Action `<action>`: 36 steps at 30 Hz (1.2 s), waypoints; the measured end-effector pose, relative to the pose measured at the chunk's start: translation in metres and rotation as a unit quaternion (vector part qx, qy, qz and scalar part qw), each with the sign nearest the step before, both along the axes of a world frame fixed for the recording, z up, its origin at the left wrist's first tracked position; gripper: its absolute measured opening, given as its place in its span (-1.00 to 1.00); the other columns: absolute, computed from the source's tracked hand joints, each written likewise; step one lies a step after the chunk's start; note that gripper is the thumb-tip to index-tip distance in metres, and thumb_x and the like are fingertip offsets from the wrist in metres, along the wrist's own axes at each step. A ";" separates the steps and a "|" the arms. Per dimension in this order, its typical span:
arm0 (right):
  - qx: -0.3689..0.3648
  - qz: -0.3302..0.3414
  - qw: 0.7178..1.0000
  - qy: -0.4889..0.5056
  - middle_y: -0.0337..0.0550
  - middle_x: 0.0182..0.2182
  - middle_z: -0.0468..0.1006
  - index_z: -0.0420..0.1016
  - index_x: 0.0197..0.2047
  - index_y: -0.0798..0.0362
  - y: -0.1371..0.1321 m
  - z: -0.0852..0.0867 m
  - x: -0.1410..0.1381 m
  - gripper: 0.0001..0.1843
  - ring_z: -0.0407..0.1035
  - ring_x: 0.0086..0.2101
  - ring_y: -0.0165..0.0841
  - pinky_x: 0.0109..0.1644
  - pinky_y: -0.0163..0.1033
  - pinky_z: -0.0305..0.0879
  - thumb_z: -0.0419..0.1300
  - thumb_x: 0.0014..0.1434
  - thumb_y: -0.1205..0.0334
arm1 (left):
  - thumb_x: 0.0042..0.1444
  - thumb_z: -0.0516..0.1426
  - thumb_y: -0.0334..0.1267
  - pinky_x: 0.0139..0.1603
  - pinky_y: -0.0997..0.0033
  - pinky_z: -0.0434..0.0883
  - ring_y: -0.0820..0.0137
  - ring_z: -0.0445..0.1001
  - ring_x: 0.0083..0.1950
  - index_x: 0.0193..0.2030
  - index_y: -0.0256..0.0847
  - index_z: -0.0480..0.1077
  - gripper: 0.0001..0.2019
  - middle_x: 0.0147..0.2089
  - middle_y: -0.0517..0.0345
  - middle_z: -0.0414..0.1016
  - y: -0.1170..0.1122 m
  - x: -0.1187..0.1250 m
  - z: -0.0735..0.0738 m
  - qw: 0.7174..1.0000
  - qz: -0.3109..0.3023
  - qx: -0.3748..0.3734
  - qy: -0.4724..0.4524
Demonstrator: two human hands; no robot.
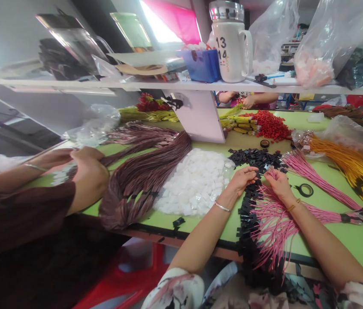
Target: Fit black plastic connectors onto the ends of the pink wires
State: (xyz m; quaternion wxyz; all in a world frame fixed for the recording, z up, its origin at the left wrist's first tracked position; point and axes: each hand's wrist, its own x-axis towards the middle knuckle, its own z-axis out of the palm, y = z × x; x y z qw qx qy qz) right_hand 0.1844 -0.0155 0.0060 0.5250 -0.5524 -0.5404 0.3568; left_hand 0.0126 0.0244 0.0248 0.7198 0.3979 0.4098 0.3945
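My left hand [243, 179] pinches a small black plastic connector at its fingertips, above a pile of loose black connectors [252, 158]. Close to its right, my right hand [278, 183] is closed on the end of a pink wire, most of which my fingers cover. Below my hands a bundle of pink wires [273, 227] fans out, and a row of black connectors [248, 214] hangs over the table's front edge. A second pink wire bundle [326, 180] lies to the right of my right hand.
A bag of white parts [197, 182] lies left of my arm, beside brown wires [136, 184] and a co-worker's hands [86, 161]. Black tape [305, 189] and yellow wires [345, 159] are on the right. A shelf [155, 86] with a mug [231, 43] spans the back.
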 end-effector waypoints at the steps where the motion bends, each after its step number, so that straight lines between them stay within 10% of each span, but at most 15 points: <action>1: 0.000 0.002 1.000 -0.003 -0.32 -0.61 0.19 0.25 -0.55 0.01 -0.001 0.000 0.000 -0.61 0.04 -0.52 -0.42 -0.41 -0.27 0.03 0.23 0.09 -0.05 | -0.06 0.34 -0.40 -0.35 0.58 0.40 0.55 0.48 -0.39 -0.18 -0.29 0.52 -0.75 -0.41 0.19 0.48 -0.002 -0.001 0.000 1.000 -0.005 -0.007 -0.005; 36: 0.030 0.063 0.988 -0.139 -0.34 -0.60 0.23 0.20 -0.50 0.00 -0.004 -0.005 0.005 -0.70 0.08 -0.53 -0.42 -0.42 -0.27 0.00 0.11 0.18 0.06 | -0.08 0.23 -0.48 -0.43 0.53 0.25 0.56 0.32 -0.52 -0.35 -0.30 0.50 -0.89 -0.51 0.24 0.45 -0.019 0.011 -0.002 0.993 0.040 0.065 0.090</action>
